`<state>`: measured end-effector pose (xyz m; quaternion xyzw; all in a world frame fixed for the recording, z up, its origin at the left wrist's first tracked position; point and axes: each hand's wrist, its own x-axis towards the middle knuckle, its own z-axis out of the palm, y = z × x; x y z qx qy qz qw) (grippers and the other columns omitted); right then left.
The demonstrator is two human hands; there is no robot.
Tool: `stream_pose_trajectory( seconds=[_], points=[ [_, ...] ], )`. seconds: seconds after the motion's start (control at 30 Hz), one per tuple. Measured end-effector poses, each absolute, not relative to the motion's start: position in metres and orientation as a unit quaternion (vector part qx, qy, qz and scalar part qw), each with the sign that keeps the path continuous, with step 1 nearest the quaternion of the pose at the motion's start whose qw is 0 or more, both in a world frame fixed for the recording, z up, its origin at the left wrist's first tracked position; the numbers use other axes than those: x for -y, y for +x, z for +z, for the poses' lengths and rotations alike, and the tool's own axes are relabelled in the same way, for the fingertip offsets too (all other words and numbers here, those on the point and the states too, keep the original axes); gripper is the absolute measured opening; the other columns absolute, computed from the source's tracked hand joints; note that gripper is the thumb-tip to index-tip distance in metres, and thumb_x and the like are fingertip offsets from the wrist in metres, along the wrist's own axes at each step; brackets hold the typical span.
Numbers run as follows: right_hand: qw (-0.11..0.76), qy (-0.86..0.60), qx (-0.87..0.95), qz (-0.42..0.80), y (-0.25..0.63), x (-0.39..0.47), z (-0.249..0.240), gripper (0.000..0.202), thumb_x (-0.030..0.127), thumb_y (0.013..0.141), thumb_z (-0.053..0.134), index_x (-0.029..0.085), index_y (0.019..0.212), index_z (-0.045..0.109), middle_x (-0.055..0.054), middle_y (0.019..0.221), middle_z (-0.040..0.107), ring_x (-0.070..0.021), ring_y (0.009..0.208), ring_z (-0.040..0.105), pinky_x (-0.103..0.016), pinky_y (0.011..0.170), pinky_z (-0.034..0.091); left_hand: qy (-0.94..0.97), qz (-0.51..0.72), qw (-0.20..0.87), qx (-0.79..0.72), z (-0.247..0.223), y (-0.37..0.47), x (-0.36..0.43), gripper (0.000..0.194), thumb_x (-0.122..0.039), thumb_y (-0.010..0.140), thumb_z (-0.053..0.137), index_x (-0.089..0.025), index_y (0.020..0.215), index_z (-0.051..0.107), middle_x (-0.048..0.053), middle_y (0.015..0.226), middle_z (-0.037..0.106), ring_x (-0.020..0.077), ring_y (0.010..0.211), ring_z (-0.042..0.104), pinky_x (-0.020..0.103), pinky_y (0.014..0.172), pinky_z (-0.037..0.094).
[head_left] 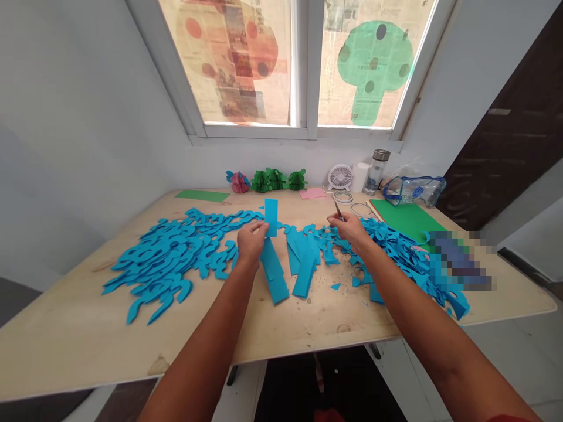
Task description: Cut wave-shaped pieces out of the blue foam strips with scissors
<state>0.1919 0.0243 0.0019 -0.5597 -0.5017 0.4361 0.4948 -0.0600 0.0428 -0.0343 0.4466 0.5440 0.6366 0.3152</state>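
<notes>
L hand (pixel 250 239) pinches blue strip (pixel 271 215) upright; R hand (pixel 349 227) holds scissors (pixel 338 210), prob. (mostly hidden). Strip could slip or bend w/ only its edge pinched.

Light glowed through newspaper (pixel 273 101) over both panes of a white-framed window (pixel 313 76), where a spotted orange shape (pixel 206 50) and a spotted green shape (pixel 389 55) showed. Pale walls (pixel 83 88) met behind a light wooden table (pixel 92 340); a dark brown panel (pixel 505 108) rose at right, near whitish floor tiles (pixel 523 346).
</notes>
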Motion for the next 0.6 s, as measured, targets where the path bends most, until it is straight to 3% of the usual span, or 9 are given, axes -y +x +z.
stream_pose_trajectory(
  seconds=[0.23, 0.43, 0.6],
  points=[
    [0.523, -0.489, 0.445, 0.538, 0.153, -0.008, -0.003, 0.02, 0.031, 0.063, 0.07, 0.016, 0.075, 0.064, 0.004, 0.05, 0.055, -0.0046, 0.034, 0.026, -0.022, 0.036, 0.013, 0.323, 0.654, 0.418, -0.541, -0.007, -0.044, -0.032, 0.019, -0.033, 0.054, 0.073, -0.019, 0.066, 0.067, 0.003, 0.08, 0.068, 0.0209, 0.083, 0.059, 0.029, 0.065, 0.043],
    [0.527, -0.471, 0.422, 0.568, 0.125, 0.0, -0.009, 0.025, 0.036, 0.064, 0.072, 0.015, 0.075, 0.064, 0.003, 0.055, 0.059, -0.0038, 0.035, 0.026, -0.022, 0.036, 0.016, 0.276, 0.65, 0.55, -0.447, 0.003, -0.028, -0.025, 0.031, -0.032, 0.041, 0.082, -0.02, 0.061, 0.062, 0.0, 0.068, 0.062, 0.0171, 0.072, 0.056, 0.028, 0.062, 0.043],
    [0.558, -0.463, 0.418, 0.547, 0.115, -0.005, -0.016, 0.035, 0.047, 0.062, 0.075, 0.017, 0.075, 0.061, 0.003, 0.055, 0.058, -0.0042, 0.036, 0.029, -0.022, 0.036, 0.018, 0.334, 0.617, 0.57, -0.428, -0.005, -0.008, -0.016, 0.033, -0.039, 0.046, 0.083, -0.017, 0.062, 0.066, 0.001, 0.065, 0.063, 0.0158, 0.068, 0.056, 0.027, 0.063, 0.045]
  ],
)
